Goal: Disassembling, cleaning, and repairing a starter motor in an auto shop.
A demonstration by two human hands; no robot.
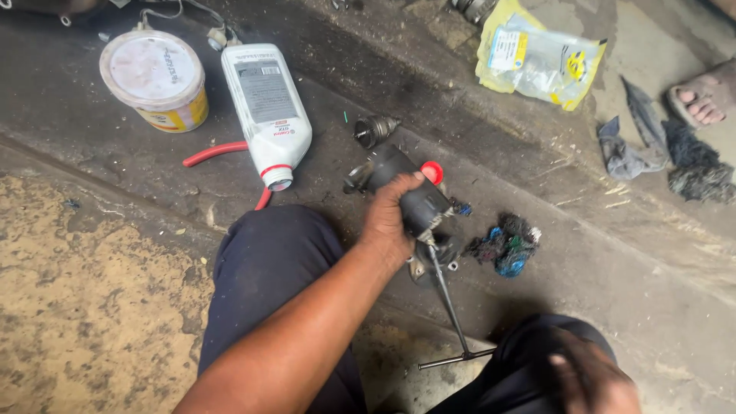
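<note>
My left hand (389,222) is wrapped around a dark, greasy cylindrical metal part (406,192) standing tilted on the ground between my knees. A red cap (432,172) lies just beyond the part. A thin T-handle wrench (448,307) leans from the base of the part down toward my right knee. My right hand (590,376) rests on my right knee at the bottom right, blurred, holding nothing. A white oil bottle (267,107) lies uncapped on its side to the left, its mouth pointing toward me.
A tub with a white lid (153,80) stands at the far left, and a red hose (218,153) runs under the bottle. Nearby are a small metal fitting (373,129), a dirty coloured rag (507,244), a yellow plastic bag (540,57), grey rags (636,149) and another person's sandalled foot (701,96).
</note>
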